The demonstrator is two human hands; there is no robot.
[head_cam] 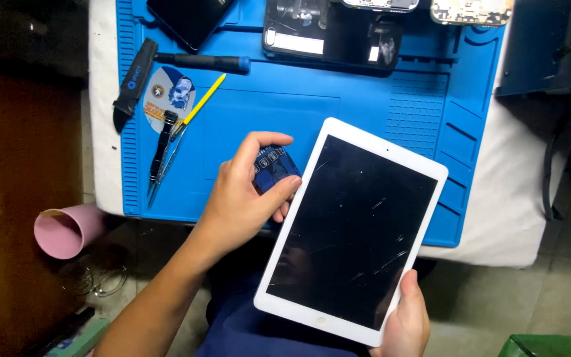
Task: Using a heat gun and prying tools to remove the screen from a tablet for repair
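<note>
My right hand [406,316] grips the lower right edge of a white tablet [355,228] with a dark, scratched screen, held tilted over the front edge of the blue work mat [285,112]. My left hand [242,198] pinches a small blue triangular pick [272,168] between thumb and fingers, right at the tablet's left edge.
On the mat's left lie a black pry tool [133,82], a blue-handled screwdriver [203,63], a yellow stick [203,99], tweezers [163,155] and a round sticker [168,99]. Dark phones and opened phone parts [332,33] line the far edge. A pink cup [67,231] lies at the left.
</note>
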